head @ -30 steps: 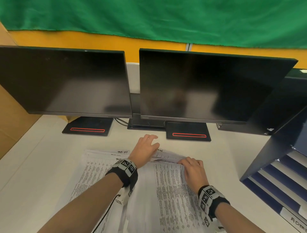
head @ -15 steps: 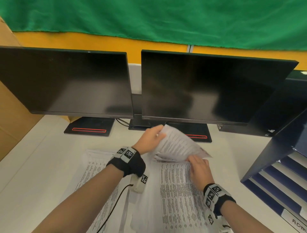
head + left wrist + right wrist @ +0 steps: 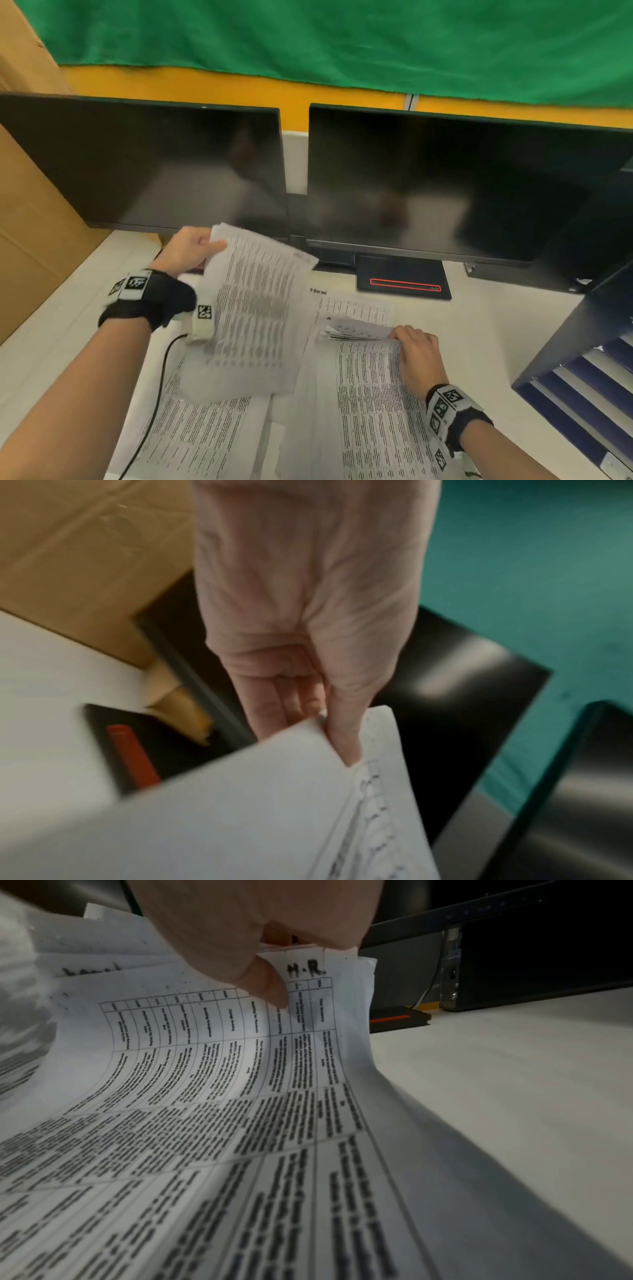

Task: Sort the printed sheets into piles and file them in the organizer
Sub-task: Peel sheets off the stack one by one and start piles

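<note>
My left hand (image 3: 191,251) pinches the top corner of a printed sheet (image 3: 253,308) and holds it lifted above the desk, left of centre; the left wrist view shows the thumb (image 3: 344,739) pressed on that sheet (image 3: 240,818). My right hand (image 3: 416,356) grips the far edge of the stack of sheets (image 3: 370,404), bending the top pages up. In the right wrist view the thumb (image 3: 267,988) sits on a page (image 3: 205,1069) marked "H.R." by hand. More printed sheets (image 3: 205,435) lie flat at the left. The dark blue organizer (image 3: 582,370) stands at the right.
Two black monitors (image 3: 144,164) (image 3: 455,185) stand across the back of the white desk (image 3: 479,342), their bases (image 3: 404,282) just beyond the papers. A cardboard box (image 3: 30,219) lines the left side. A black cable (image 3: 154,404) runs from my left wrist over the sheets.
My left hand has lifted one sheet off the stack and carried it up and to the left. My right hand has stayed on the stack's far edge, now curling the top pages.
</note>
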The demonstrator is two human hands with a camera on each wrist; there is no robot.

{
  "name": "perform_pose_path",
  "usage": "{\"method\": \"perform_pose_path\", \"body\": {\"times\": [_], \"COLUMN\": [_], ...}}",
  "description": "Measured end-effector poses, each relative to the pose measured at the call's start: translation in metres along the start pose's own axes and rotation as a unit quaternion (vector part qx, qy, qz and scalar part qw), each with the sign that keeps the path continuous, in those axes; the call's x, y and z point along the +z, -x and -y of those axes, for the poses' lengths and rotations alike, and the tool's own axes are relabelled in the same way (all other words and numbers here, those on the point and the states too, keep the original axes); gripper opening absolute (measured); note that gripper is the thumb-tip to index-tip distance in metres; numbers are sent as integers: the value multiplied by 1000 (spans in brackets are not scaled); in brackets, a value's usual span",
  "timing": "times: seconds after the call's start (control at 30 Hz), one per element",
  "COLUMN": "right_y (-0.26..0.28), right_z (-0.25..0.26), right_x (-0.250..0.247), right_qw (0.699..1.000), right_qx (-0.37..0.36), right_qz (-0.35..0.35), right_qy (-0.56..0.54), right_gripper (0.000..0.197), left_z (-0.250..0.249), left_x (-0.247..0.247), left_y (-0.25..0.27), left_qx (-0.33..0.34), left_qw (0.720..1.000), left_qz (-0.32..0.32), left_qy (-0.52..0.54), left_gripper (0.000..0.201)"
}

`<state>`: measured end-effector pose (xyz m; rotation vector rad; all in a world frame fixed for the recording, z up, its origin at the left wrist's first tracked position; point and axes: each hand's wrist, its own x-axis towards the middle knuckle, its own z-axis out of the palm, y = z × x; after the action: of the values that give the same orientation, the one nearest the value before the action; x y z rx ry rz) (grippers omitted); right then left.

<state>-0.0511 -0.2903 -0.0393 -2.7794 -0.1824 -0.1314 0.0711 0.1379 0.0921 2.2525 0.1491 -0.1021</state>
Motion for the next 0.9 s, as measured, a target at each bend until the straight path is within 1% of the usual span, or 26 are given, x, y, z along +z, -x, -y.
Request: {"method": "perform_pose_path", "body": {"times": [0.07,0.17,0.2,0.27,0.33,0.4,0.5,0.6,0.67,0.7,0.77,0.8,0.87,0.9], "right_y": [-3,-6,-8,-10,-13,-15,-17,-18,-19,-20,-20,-19,-18,-17], "right_z": [2,6,8,12,16,20,22,21,20,20,19,19,20,20], "right_x": [1,3,4,4,2,-2,-10,-15,-18,-19,-20,-21,-22,-23], "right_qw": [1000,1000,1000,1000,999,998,998,998,998,998,999,999,999,999], "right_qx": [-5,-14,-17,-27,-43,-55,-64,-63,-59,-55,-46,-43,-35,-30], "right_qz": [2,0,-1,-2,-4,-5,-11,4,11,16,22,24,30,34], "right_qy": [4,2,-1,-8,-12,-13,-20,-4,-4,-8,-11,-7,-4,-6], "right_gripper": [28,28,28,29,28,28,29,30,29,27,28,30,31,30], "left_z": [32,51,52,53,50,39,9,-17,-27,-31,-31,-31,-24,-23], "left_x": [5,18,23,31,39,46,56,76,99,112,140,153,175,181], "left_y": [11,39,45,49,42,33,16,3,-1,-1,0,3,9,14], "left_qx": [-50,-74,-77,-57,-10,31,75,92,95,95,89,87,95,91], "left_qw": [998,995,994,993,996,996,991,991,993,993,993,991,989,989], "left_qz": [35,42,47,53,40,12,-16,10,44,57,76,88,102,97], "left_qy": [8,48,68,87,83,81,107,99,61,31,-35,-50,-59,-63], "left_gripper": [36,29,30,32,25,18,17,23,26,30,38,40,38,35]}}
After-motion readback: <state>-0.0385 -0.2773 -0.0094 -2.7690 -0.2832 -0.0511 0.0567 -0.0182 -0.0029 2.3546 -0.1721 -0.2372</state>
